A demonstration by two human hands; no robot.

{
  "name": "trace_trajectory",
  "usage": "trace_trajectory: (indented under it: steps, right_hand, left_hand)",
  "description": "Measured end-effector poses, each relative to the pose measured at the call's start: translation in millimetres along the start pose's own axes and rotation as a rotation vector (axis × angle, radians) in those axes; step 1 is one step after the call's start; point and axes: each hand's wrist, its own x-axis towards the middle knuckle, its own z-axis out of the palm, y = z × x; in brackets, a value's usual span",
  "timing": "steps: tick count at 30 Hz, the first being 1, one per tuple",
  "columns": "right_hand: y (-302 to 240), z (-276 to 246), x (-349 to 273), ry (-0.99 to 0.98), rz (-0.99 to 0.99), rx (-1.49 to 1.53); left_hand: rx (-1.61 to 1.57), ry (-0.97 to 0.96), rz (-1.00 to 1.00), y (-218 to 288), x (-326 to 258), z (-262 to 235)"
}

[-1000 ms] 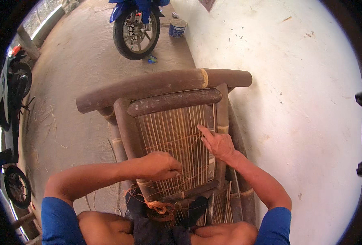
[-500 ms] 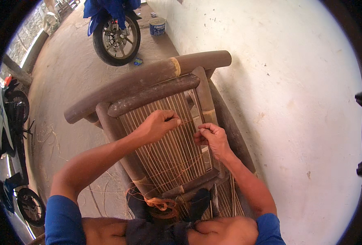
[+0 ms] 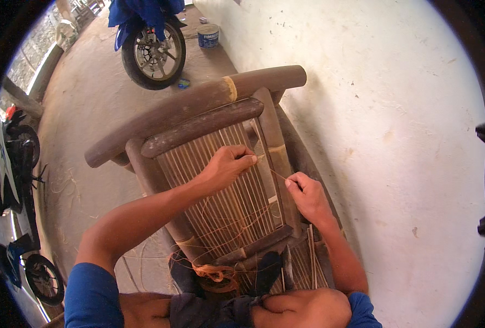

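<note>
A thin orange-brown cord (image 3: 276, 173) stretches between my hands above a brown bamboo chair frame (image 3: 209, 120). My left hand (image 3: 232, 165) pinches one part of it over the pale upright slats (image 3: 212, 186). Past the frame's right rail, my right hand (image 3: 311, 200) is closed on the other part, thumb against the fingers. Loose loops of the same cord cross the lower slats. They trail toward a tangled orange bundle (image 3: 215, 271) at the frame's near end, between my feet.
A white wall (image 3: 395, 142) rises close along the right side. Beyond the frame stand a motorbike's front wheel (image 3: 154, 57) and a small blue-and-white bucket (image 3: 208, 36). More motorbikes (image 3: 13, 169) are parked at the left. Loose fibre strands lie on the concrete floor (image 3: 67, 142).
My right hand has moved right and slightly down, its fingers now closed, drawing the cord out straight. My left hand has shifted a little to the right, still pinching.
</note>
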Motion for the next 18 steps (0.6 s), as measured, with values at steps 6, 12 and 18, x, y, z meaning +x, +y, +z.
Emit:
trace_trajectory:
  steps: [6,12,18]
  right_hand:
    - [-29,-31,-2,0.046,-0.050,-0.085]
    - [-53,-43,4,0.053,-0.134,-0.142]
    - [-65,-47,13,0.119,-0.229,-0.119]
  left_hand:
    - [-0.141,-0.004,0.051,12,11,14]
    - [-0.112,-0.012,0.114,27,12,24]
    - [-0.114,0.012,0.183,36,14,32]
